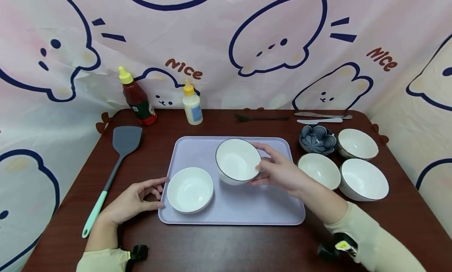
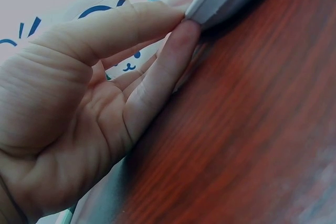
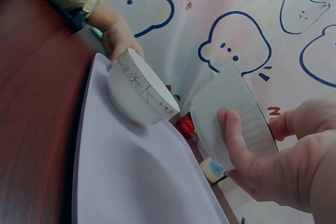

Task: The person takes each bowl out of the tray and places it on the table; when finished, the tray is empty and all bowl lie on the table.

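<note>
A white bowl with a thin dark rim [image 1: 237, 160] is held by my right hand [image 1: 279, 171], thumb at the rim and fingers around its side. The right wrist view shows this bowl [image 3: 231, 114] raised above the lilac tray [image 1: 243, 209]. Another white bowl [image 1: 190, 190] stands on the tray's left part; a grey branch pattern shows on its outside in the right wrist view. My left hand [image 1: 132, 201] is at the tray's left edge, beside that bowl. In the left wrist view its thumb and fingertips pinch the tray rim [image 2: 207, 1].
Several bowls cluster right of the tray, among them a dark blue petal-shaped bowl [image 1: 318, 139] and a large white bowl [image 1: 364, 180]. A spatula [image 1: 121, 154] lies left. Behind are a red sauce bottle [image 1: 139, 101], a cream bottle [image 1: 193, 107], a fork [image 1: 261, 118] and knives [image 1: 323, 115].
</note>
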Available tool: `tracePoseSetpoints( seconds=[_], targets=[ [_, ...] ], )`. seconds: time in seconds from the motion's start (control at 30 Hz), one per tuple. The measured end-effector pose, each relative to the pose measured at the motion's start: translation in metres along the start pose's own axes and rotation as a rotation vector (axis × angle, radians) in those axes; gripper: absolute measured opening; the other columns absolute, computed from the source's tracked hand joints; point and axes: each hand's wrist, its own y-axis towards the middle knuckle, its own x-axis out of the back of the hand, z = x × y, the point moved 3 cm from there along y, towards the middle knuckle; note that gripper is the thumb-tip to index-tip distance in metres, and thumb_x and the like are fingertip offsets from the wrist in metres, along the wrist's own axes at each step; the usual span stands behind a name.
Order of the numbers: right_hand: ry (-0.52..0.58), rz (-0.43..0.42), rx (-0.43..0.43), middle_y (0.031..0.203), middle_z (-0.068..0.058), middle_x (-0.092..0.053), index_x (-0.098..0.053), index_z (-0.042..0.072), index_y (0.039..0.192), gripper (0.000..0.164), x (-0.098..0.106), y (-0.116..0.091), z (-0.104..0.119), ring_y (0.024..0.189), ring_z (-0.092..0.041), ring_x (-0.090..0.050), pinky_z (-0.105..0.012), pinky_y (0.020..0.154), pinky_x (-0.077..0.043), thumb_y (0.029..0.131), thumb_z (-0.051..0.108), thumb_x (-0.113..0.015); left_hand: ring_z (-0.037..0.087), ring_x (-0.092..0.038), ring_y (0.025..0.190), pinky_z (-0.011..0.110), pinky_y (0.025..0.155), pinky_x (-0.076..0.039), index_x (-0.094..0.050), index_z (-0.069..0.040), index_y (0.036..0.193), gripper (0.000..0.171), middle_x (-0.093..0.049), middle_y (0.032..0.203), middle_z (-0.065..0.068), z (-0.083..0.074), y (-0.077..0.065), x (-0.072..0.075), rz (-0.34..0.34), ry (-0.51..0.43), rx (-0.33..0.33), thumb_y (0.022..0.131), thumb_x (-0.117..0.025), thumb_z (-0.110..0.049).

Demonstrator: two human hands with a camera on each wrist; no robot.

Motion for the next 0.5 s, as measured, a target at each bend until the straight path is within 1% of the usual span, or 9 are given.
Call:
tracePoseSetpoints(
  seconds=[0.17, 0.23, 0.37, 0.5],
  targets=[
    [-0.066, 0.094, -0.028, 0.137, -0.029, -0.045, -0.028, 0.024, 0.156, 0.072, 0.017, -0.026, 0.003, 0.097, -0.031, -0.069, -0.045, 0.083, -0.059, 0.093, -0.003, -0.05, 0.014, -0.062, 0.094, 0.021, 0.077, -0.053, -0.051, -0.004, 0.143, 0.07, -0.055, 0.112, 0.018, -0.001, 0.0, 0.0, -0.002, 0.007, 0.003, 0.082, -0.082, -0.014],
    [-0.096, 0.137, -0.046, 0.143, -0.028, -0.04, -0.027, 0.026, 0.157, 0.073, 0.025, -0.037, 0.006, 0.102, -0.032, -0.067, -0.046, 0.084, -0.058, 0.094, -0.003, -0.05, 0.013, -0.062, 0.094, 0.02, 0.078, -0.053, -0.051, -0.004, 0.143, 0.07, -0.056, 0.112, 0.017, 0.0, 0.0, 0.0, -0.004, 0.012, 0.003, 0.082, -0.082, -0.014],
    [-0.163, 0.223, -0.037, 0.152, -0.025, -0.029, -0.025, 0.026, 0.158, 0.074, 0.044, -0.057, 0.012, 0.11, -0.034, -0.063, -0.05, 0.083, -0.058, 0.095, -0.003, -0.051, 0.013, -0.062, 0.094, 0.02, 0.078, -0.052, -0.051, -0.005, 0.143, 0.069, -0.056, 0.111, 0.017, 0.0, 0.001, 0.0, -0.011, 0.024, 0.001, 0.082, -0.082, -0.015],
    [-0.258, 0.281, -0.018, 0.157, -0.019, -0.021, -0.022, 0.028, 0.159, 0.075, 0.065, -0.079, 0.013, 0.117, -0.036, -0.056, -0.053, 0.082, -0.057, 0.097, 0.0, -0.053, 0.013, -0.062, 0.093, 0.02, 0.078, -0.052, -0.052, -0.005, 0.143, 0.069, -0.056, 0.111, 0.017, 0.001, 0.001, 0.0, -0.009, 0.025, 0.005, 0.081, -0.083, -0.015]
  ],
)
